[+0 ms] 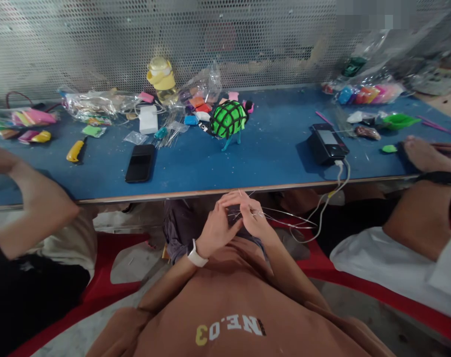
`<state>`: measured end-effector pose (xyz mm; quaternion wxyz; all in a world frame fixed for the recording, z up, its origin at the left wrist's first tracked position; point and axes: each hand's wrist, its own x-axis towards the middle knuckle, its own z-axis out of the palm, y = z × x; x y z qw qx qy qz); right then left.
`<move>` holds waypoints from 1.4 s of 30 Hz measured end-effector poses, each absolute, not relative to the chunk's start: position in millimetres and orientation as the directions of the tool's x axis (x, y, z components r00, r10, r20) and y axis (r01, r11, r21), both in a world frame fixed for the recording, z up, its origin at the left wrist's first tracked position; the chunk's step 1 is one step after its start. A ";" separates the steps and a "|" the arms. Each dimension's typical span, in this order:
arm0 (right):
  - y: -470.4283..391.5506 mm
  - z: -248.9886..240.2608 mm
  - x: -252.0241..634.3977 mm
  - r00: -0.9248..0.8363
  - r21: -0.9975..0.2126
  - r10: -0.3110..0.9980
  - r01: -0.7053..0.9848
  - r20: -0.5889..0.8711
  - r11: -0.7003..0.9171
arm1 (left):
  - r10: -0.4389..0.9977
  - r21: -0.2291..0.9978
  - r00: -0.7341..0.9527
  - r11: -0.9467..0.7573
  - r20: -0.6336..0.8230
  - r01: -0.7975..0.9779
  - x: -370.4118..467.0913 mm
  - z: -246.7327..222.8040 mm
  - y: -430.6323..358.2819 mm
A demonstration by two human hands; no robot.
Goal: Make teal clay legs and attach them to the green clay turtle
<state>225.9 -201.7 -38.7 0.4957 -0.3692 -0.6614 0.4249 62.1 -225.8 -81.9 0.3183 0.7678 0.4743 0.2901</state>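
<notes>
Below the table's front edge, my two hands meet at the fingertips in front of my body. Thin silvery wire (290, 216) runs in long loops out to the right from between them. My right hand (254, 218) is closed on the wire, with bent strands around its fingers. My left hand (217, 225), on the arm with the white wristband, pinches at the strands too; its fingertips are partly hidden. On the table ahead stands a green clay turtle-like model (228, 119) with a black net pattern and teal legs.
The blue table (218, 171) holds a phone (140, 163), a yellow cutter (75, 151), a yellow-capped bottle (161, 79), a black device (327, 144) with a white cable, and bagged coloured clay (372, 93). People sit close on both sides.
</notes>
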 end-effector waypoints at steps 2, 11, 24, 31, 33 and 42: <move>-205.9 -34.3 222.6 -0.222 -0.923 0.908 0.064 0.356 0.378 | 0.941 0.610 0.280 -0.337 0.191 0.717 60.6 -80.3 -237.1; -209.9 -44.1 213.0 -0.277 -0.884 0.846 -0.026 0.455 0.467 | 0.746 0.531 0.381 -0.660 0.546 0.531 58.0 -80.6 -232.6; -215.5 -38.8 221.5 -0.373 -0.941 0.877 0.027 0.302 0.336 | 0.726 0.467 0.484 -0.686 0.488 0.559 51.4 -67.3 -227.5; -228.5 -45.6 224.7 -0.137 -0.968 0.962 0.056 0.236 0.245 | 0.852 0.382 0.423 -0.518 0.309 0.765 36.3 -48.8 -225.9; -237.1 -50.8 227.2 0.059 -0.921 0.949 0.266 0.309 0.284 | 0.878 0.326 0.403 -0.473 0.260 0.819 30.1 -40.1 -225.0; -267.0 -44.1 214.7 -0.508 -0.283 0.449 0.372 0.735 0.884 | 0.830 0.060 0.546 -0.543 -0.116 0.837 15.0 -15.5 -224.1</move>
